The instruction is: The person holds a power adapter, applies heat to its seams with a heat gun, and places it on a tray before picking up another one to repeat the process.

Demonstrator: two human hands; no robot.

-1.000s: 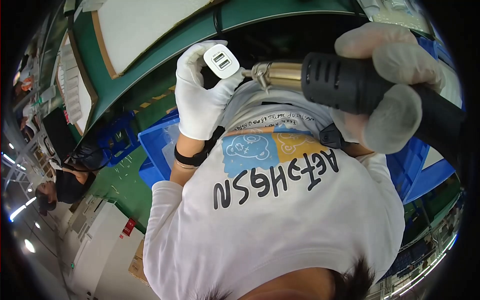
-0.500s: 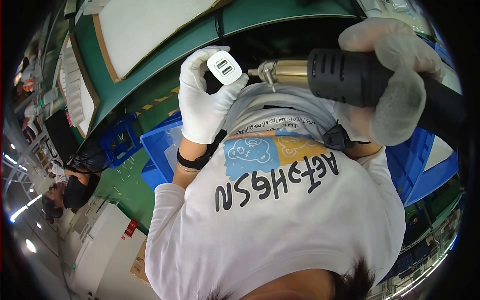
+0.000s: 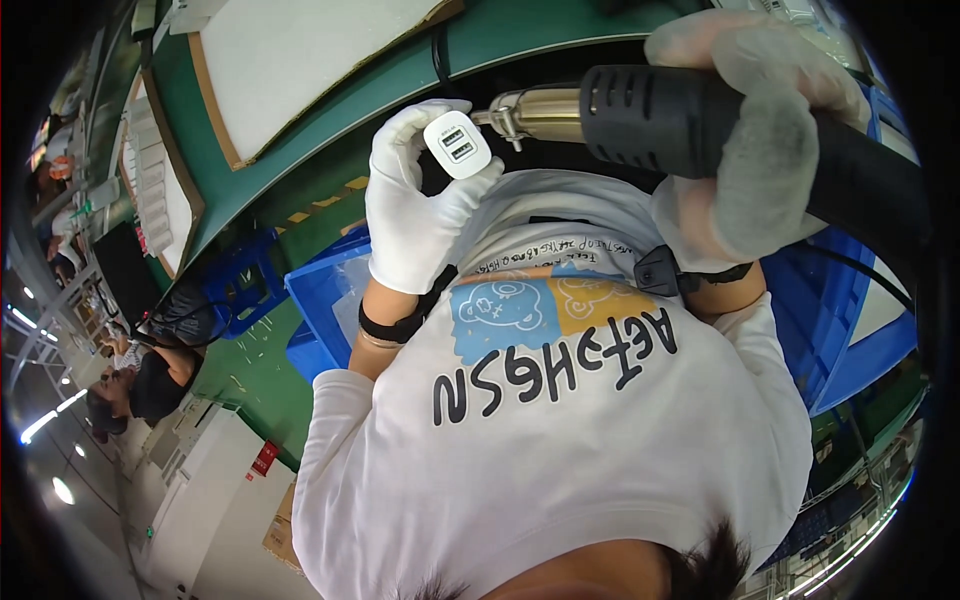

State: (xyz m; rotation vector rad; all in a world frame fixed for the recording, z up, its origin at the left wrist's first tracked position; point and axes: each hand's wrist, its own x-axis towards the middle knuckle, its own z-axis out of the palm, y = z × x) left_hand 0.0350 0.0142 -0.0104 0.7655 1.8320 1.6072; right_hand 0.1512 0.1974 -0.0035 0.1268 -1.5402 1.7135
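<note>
My left hand [image 3: 417, 205], in a white glove, pinches a small white car charger [image 3: 457, 145] by its sides, its end with two USB ports facing up. My right hand [image 3: 765, 150], gloved in thin whitish material, is wrapped round the black handle of a hot air gun [image 3: 655, 118]. The gun's narrow metal nozzle points left, its tip right beside the charger's upper right edge. Whether the tip touches the charger, I cannot tell.
A green workbench [image 3: 330, 115] with a white, brown-edged board [image 3: 275, 60] lies ahead. Blue bins [image 3: 325, 290] flank my body, and a blue stool [image 3: 240, 285] stands at left. Another person [image 3: 150, 375] sits farther left. A black cable [image 3: 865, 262] runs at right.
The hot air gun has moved left and slightly up, bringing its nozzle to the charger's edge. My left hand with the charger has shifted slightly right and down.
</note>
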